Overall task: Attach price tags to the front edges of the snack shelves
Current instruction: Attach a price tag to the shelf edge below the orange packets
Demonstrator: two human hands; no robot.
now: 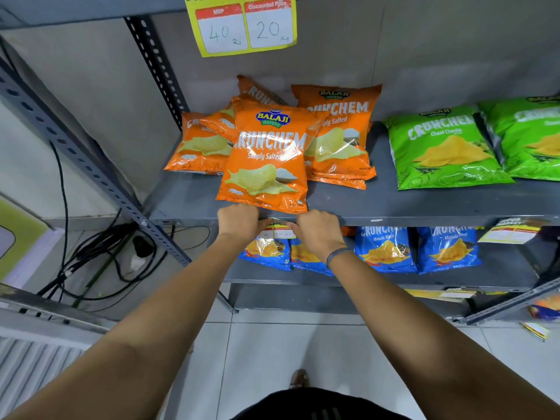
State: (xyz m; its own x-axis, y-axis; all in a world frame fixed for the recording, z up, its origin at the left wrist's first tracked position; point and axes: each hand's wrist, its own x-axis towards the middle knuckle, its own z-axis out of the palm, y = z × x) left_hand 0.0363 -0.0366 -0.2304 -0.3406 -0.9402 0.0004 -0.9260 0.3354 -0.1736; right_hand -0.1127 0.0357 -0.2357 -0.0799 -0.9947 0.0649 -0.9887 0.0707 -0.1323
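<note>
A yellow price tag (277, 230) lies against the front edge of the grey middle shelf (409, 220), just below the orange chip bags (266, 159). My left hand (239, 221) presses its left end and my right hand (316, 230) presses its right end, fingers curled onto the tag. Most of the tag is hidden by both hands. Another yellow price tag (242, 25), marked 40 and 20, hangs from the shelf above.
Green chip bags (445, 147) lie at the right of the same shelf. Blue chip bags (385, 248) fill the shelf below, which has a tag (512, 231) at its right. Black cables (100, 256) lie on the floor at left, behind the slotted upright (91, 165).
</note>
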